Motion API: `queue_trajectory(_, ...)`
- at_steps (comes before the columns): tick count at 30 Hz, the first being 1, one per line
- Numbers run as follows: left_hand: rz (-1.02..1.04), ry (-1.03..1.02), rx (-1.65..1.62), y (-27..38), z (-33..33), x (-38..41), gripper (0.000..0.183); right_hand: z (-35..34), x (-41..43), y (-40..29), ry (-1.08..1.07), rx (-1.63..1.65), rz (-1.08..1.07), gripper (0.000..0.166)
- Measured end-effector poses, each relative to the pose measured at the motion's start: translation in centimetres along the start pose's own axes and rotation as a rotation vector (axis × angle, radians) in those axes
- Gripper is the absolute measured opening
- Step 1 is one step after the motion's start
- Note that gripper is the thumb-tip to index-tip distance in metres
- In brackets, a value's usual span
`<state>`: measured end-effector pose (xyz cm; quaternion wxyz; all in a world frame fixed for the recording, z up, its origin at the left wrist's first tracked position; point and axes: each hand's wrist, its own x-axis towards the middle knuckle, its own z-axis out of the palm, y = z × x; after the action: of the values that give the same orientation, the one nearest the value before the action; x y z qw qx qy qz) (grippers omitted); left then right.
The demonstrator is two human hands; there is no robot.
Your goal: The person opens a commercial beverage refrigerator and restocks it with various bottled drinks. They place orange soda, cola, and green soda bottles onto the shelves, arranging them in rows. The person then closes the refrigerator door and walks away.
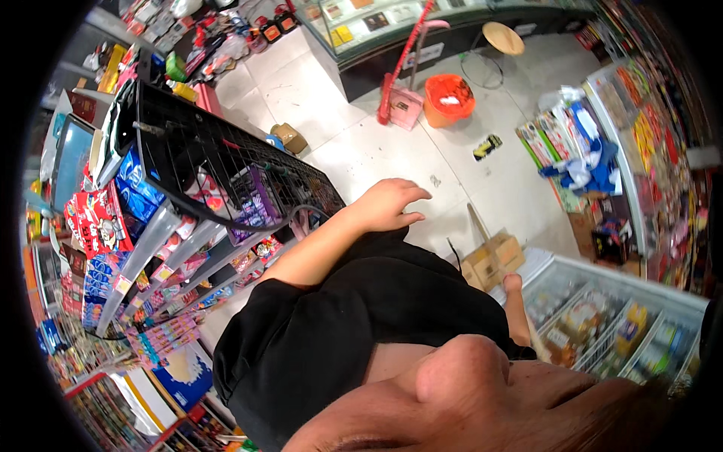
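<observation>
My left hand (392, 204) hangs over the tiled floor in front of my black shirt (344, 299). It is empty, with the thumb apart from the curled fingers. A black wire-mesh rack (243, 152) stands close to my left forearm. On the right, my right hand (513, 282) is beside a brown cardboard carton (493, 261), near the corner of a glass-topped chest freezer (615, 271). A thin, stick-like brown strip (478, 221) reaches from the floor side across the carton towards that hand. Its fingers are mostly hidden, so a grip on the strip or carton cannot be made out.
Snack packets (99, 223) fill shelves on my left. Ahead are a glass display counter (373, 34), a red broom (390, 96), a pink dustpan (405, 107), an orange bin (449, 101) and a round stool (502, 38). A small carton (289, 138) lies on the floor.
</observation>
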<state>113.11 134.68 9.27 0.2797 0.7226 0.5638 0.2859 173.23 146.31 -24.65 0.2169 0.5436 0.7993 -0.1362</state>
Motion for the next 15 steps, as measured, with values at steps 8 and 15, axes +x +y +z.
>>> queue_trajectory(8,-0.277,0.316,-0.175,-8.4,-7.3,2.5,0.036,-18.4,19.4,-21.2,-0.211,0.492,-0.297,0.021)
queue_trajectory(15,-0.454,0.604,-0.164,-14.0,-13.5,4.4,0.036,-32.8,33.0,-34.0,-0.176,0.419,-0.521,0.021)
